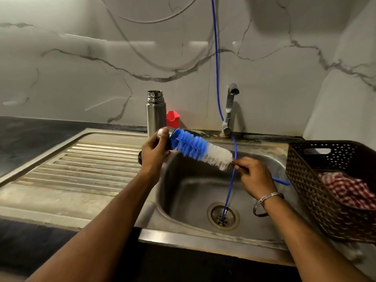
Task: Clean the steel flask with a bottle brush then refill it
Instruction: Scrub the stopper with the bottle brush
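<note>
Hands meet over the left rim of the sink (203, 239) in the single head view. The left hand (155, 152) is curled round a dark, steel-ended piece, seemingly the flask's cap (162, 133), held tilted with its open end facing right. The right hand (256, 176) pinches the thin handle of the bottle brush (200, 148), fingers closed on it just behind the bristles. The brush lies at a slant, its blue bristles at the upper left reaching into the cap's mouth and its white bristles at the lower right next to the right hand. Metal bangles (264, 202) ring the right wrist.

The steel flask (155, 112) stands upright and uncapped at the back of the sink unit, just behind the left hand, on the edge between the ribbed draining board (81, 165) and the basin. A red plastic cup (173, 119) sits right beside it, against the marble wall. The tap (231, 106) rises behind the basin, its spout turned forward. A thin blue hose (216, 58) hangs down the wall, passes the tap's base, runs behind the brush and ends in the drain (223, 215) at the bottom of the basin.

On the right, a dark woven basket (305, 192) rests at the sink's edge, holding a red-and-white checked cloth (348, 190).
</note>
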